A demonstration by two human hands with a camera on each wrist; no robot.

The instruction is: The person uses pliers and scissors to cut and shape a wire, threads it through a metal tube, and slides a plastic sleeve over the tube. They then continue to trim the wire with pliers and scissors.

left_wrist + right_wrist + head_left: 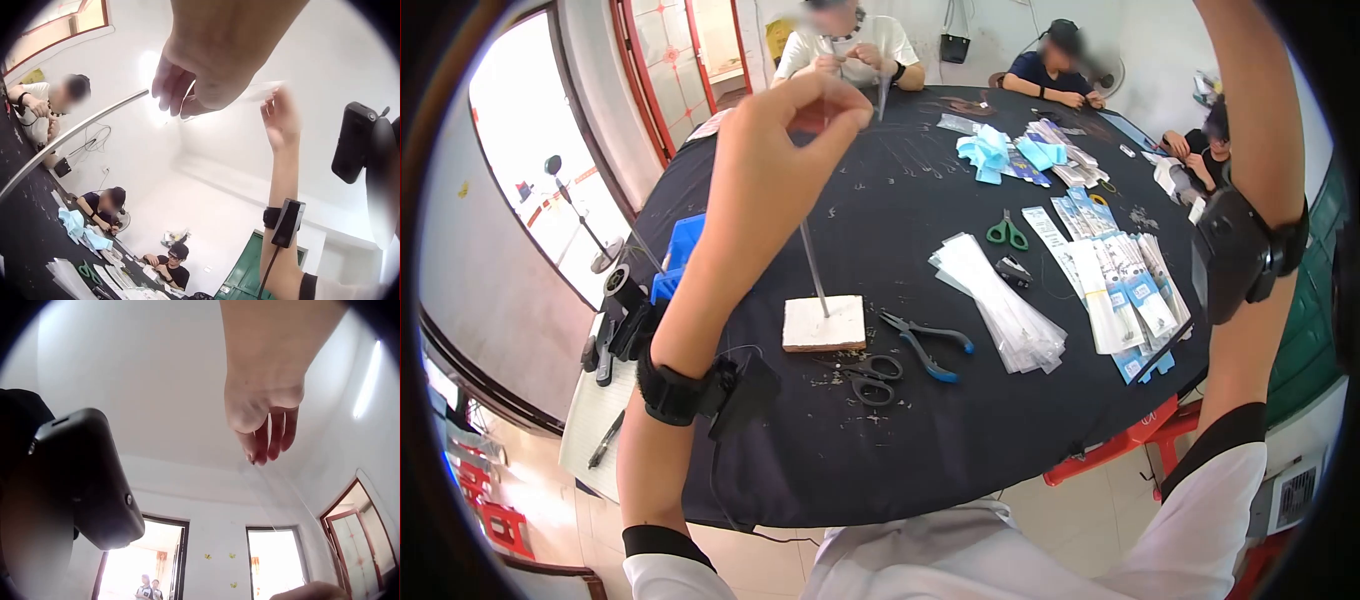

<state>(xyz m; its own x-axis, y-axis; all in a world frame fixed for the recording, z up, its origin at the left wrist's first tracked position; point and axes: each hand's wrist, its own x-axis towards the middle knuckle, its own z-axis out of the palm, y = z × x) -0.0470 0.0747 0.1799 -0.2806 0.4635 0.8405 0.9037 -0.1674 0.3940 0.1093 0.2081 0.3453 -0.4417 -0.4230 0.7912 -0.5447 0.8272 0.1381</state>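
film (259, 92), thin and clear, spans left hand (778, 138) and right hand (281, 123), both pinching it.

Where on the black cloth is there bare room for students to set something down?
The clearest patch of black cloth lies below the pliers and clear sleeves, toward the near edge. Another lies between the upright rod and the green scissors. Crowded: the right side, with overlapping packets, and beside the white block, with black scissors near the pliers.

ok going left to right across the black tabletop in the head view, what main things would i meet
Blue bin → white block → pliers → fanned clear sleeves → nearer pile of white-and-blue packets.
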